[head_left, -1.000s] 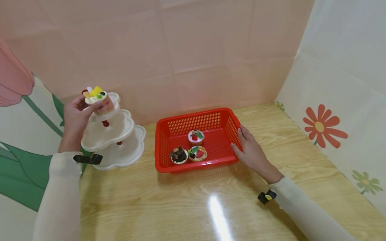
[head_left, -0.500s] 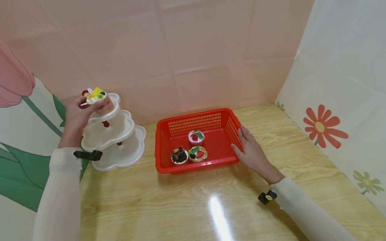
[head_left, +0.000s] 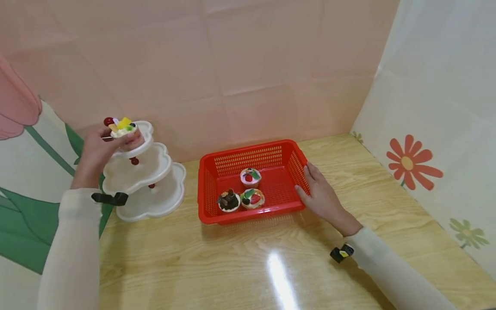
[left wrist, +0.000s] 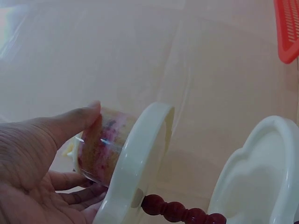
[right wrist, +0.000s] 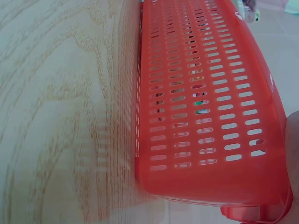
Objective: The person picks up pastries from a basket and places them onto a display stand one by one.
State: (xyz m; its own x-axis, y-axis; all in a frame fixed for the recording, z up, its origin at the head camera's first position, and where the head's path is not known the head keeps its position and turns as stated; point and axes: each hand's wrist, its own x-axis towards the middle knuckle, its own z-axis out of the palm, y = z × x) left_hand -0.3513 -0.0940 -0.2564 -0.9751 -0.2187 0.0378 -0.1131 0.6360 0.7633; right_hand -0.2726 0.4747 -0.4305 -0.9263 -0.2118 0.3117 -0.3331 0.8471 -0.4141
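In the head view, my left hand (head_left: 97, 148) holds a clear dessert cup (head_left: 133, 140) topped with fruit and cream, at the top level of a white tiered stand (head_left: 155, 200). The left wrist view shows the cup (left wrist: 105, 144) with its base against the top tier (left wrist: 135, 158), thumb on one side and fingers on the other. My right hand (head_left: 325, 198) grips the right end of a red plastic basket (head_left: 252, 213), its thumb over the rim. Inside lie a chocolate-topped cupcake (head_left: 228, 201), a strawberry-topped cupcake (head_left: 253, 199) and a pink-iced cupcake (head_left: 250, 177).
The basket and stand share a wood-grain table (head_left: 186, 262), the stand on the left. A pink backdrop (head_left: 263, 73) rises close behind them. A white flower-printed panel (head_left: 438, 129) borders the right, and a tulip-printed one (head_left: 27, 206) the left.
My left hand has lowered slightly, bringing the dessert cup down on the stand's top tier. The right hand stays at the basket's end. The head view shifts slightly.
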